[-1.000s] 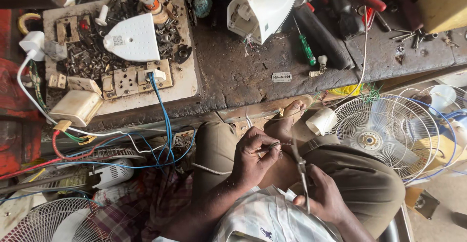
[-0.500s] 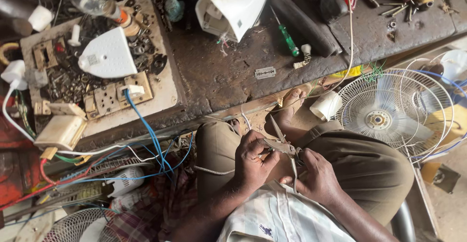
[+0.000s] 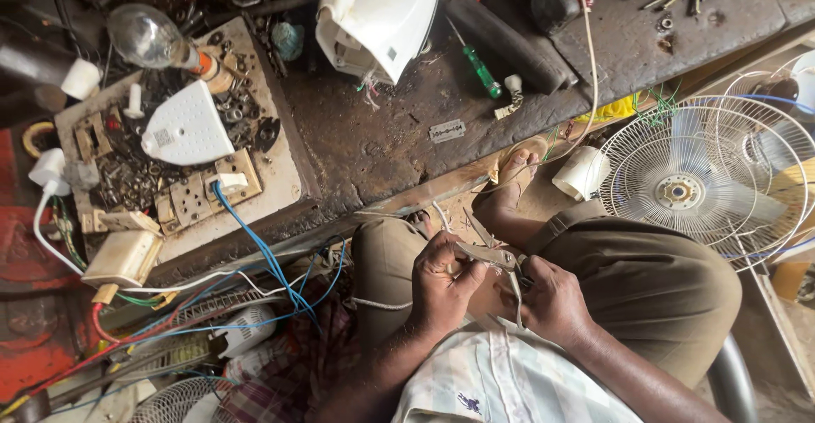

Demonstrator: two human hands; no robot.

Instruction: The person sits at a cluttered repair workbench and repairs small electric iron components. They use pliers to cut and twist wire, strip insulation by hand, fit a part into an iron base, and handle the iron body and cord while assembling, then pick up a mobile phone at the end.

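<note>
Seated person works over lap below workbench (image 3: 407, 147) front edge. Left hand (image 3: 441, 283) closed around pliers (image 3: 491, 257); right hand (image 3: 552, 300) pinches thin wire (image 3: 515, 297) at pliers' tip. Step in hand: likely stripping or cutting. Next move calls for steady squeeze, firm wire grip.

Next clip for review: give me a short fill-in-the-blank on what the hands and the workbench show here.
1. The left hand and right hand both grip a pair of ____ over the lap.
2. The screwdriver on the workbench has a ____ handle.
3. The fan guard at the person's right is ____ in colour.

Missing words: pliers; green; white
</note>
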